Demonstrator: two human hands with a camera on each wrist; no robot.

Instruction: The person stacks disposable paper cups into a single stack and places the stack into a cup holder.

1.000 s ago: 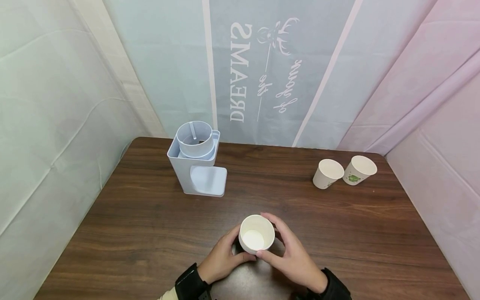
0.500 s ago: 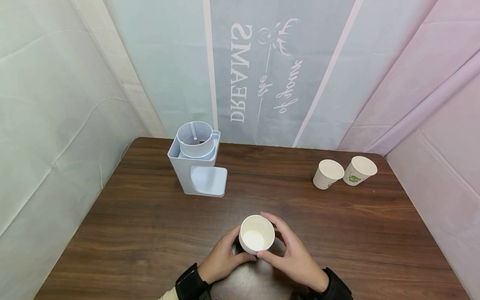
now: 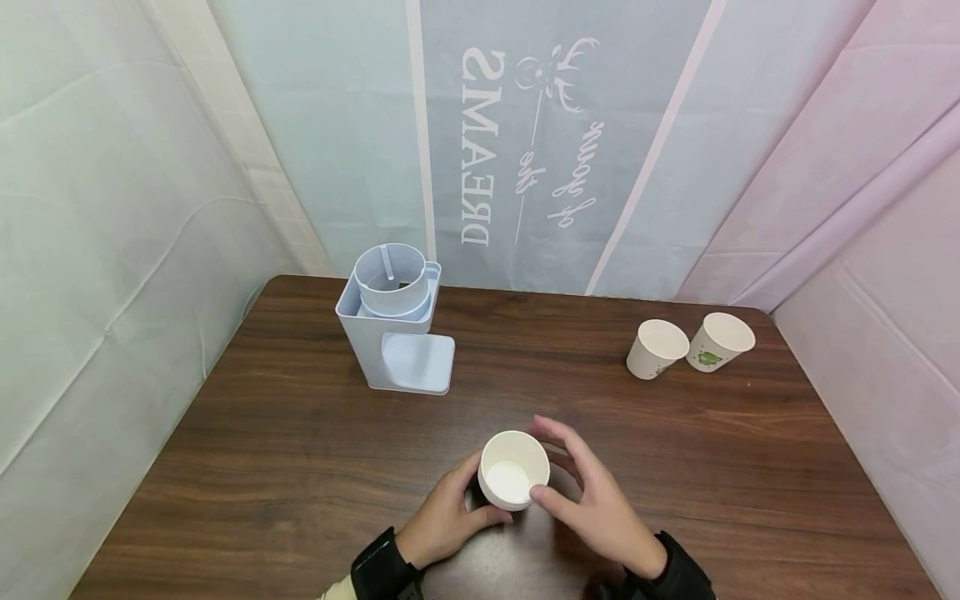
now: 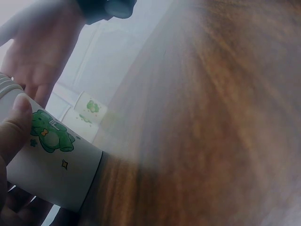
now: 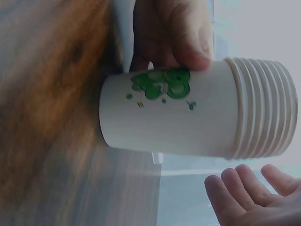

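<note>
A stack of nested white paper cups (image 5: 174,127) stands upright on the table near me, with several rims showing and a green cartoon print on its side. My left hand (image 3: 446,512) grips it from the left; in the left wrist view the thumb (image 4: 16,127) lies on the cup wall beside the print. My right hand (image 3: 596,500) is at the stack's right side, fingers loosely bent. In the right wrist view the right fingertips (image 5: 214,186) stand apart from the cups, with a gap below the rims.
A light blue plastic holder (image 3: 356,346) with a round tube on top and a flat foot stands at the back left of the wooden table (image 3: 300,467). Two paper cups (image 3: 648,362) (image 3: 708,354) stand side by side at the back right. Curtains (image 3: 360,100) hang behind.
My right hand has let go of the cup stack and moved slightly right, its fingers opening. My left hand and the stack have stayed in place.
</note>
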